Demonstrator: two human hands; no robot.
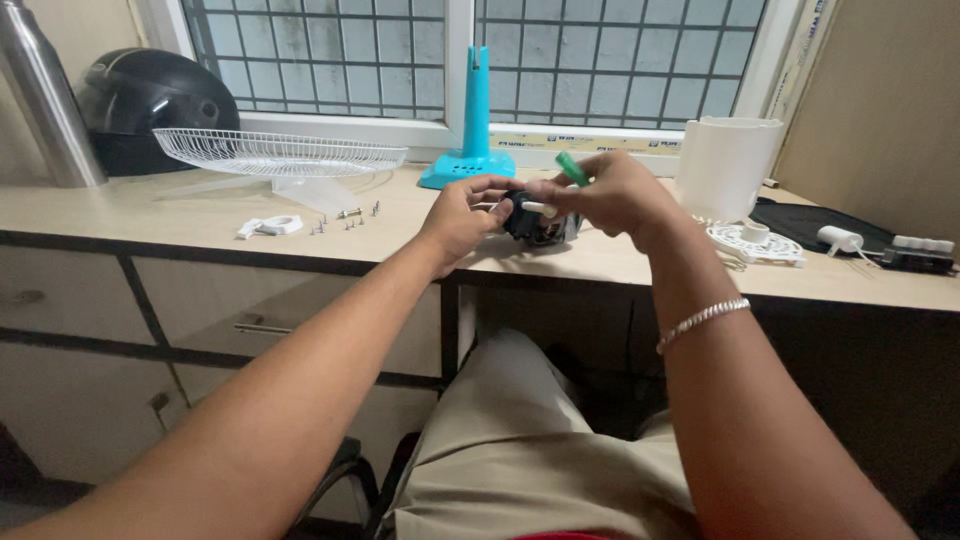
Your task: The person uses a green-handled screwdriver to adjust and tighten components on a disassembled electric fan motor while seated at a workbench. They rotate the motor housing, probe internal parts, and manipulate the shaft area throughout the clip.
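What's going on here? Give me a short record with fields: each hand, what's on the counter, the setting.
Left hand: left hand grips the dark fan motor at the counter edge
Right hand: right hand holds a green-handled screwdriver against the motor
Loose parts: small screws and a white bracket to the left
Fan pieces: white wire fan guard, turquoise fan stand, white housing
Other: black helmet, steel bottle

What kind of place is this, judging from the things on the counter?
Probably a home or small workshop counter used for repair, by a barred window. A wire fan guard, loose screws and a turquoise stand lie there, and both hands work on a small motor.
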